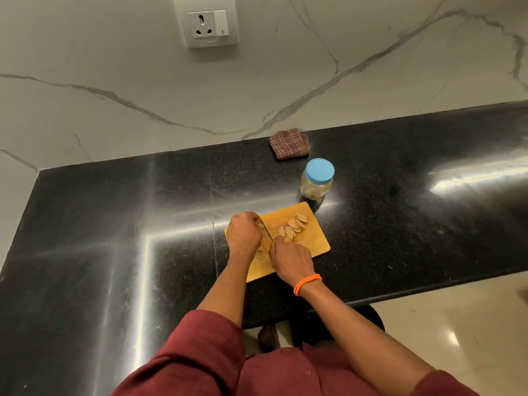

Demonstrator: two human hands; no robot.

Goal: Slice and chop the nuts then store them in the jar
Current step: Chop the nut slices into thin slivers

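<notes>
My left hand [243, 234] sits on the near-left part of the wooden cutting board [311, 241], fingers curled down over something at the knife's tip end; what they pin is hidden beneath them, so I cannot tell whether it is a nut. My right hand [290, 260] is closed around the knife handle, fingers wrapped tight on it, an orange wristband [307, 283] on that wrist. The knife [267, 231] runs diagonally between my two hands, its blade lying just right of my left fingers and its handle buried in my right fist.

Sliced nuts [294, 225] lie in a loose cluster just beyond my right fingers, toward the far right corner of the board. A few smaller chopped pieces [260, 252] rest in the gap between my two hands, close to my left wrist.

The jar [315, 181] stands upright on the black counter [400, 210], beyond the board's far edge and further out than my right fingers, apart from the board. Its blue lid [320, 170] is on; contents unclear through the glass.

A brown checked cloth [289, 144] lies folded further back, against the marble wall. A wall socket [206, 21] is mounted above.
</notes>
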